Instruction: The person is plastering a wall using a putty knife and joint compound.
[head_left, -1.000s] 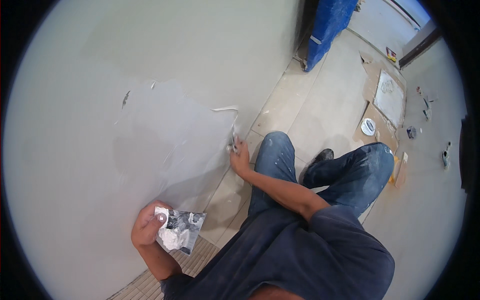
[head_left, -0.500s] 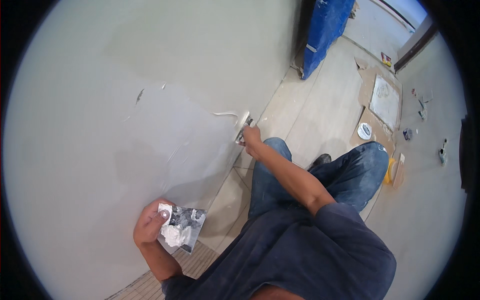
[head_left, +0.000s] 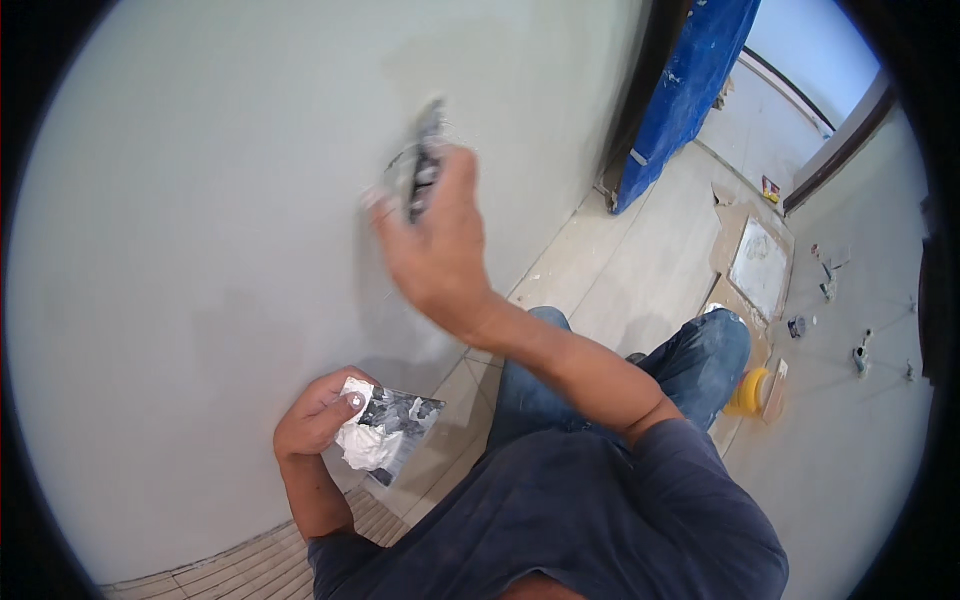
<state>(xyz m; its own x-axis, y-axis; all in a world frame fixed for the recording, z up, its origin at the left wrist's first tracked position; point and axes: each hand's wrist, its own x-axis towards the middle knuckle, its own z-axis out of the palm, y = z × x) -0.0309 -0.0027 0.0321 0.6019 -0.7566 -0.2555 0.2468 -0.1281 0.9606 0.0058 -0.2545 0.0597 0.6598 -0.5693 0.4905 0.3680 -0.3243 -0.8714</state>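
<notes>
My left hand (head_left: 318, 412) grips a flat metal plate (head_left: 405, 445) carrying a heap of white paste (head_left: 370, 446) and dark smears, with my thumb on top, low beside the pale wall (head_left: 250, 200). My right hand (head_left: 440, 250) is raised against that wall, closed on a spatula (head_left: 425, 170) whose blade is blurred by motion; whether it touches the wall is hard to tell. The patch of wall behind my forearm and hand is partly hidden.
A blue-covered door (head_left: 670, 110) stands beyond. On the tiled floor (head_left: 610, 260) are cardboard (head_left: 730, 205) with a white panel (head_left: 760, 265), a yellow round object (head_left: 749, 393) and my bent legs. Fittings (head_left: 862, 355) stick out of the right wall.
My right hand with the spatula has moved from near the wall's foot up and leftward, higher on the wall. My left hand with the plate has shifted slightly up and right in the view.
</notes>
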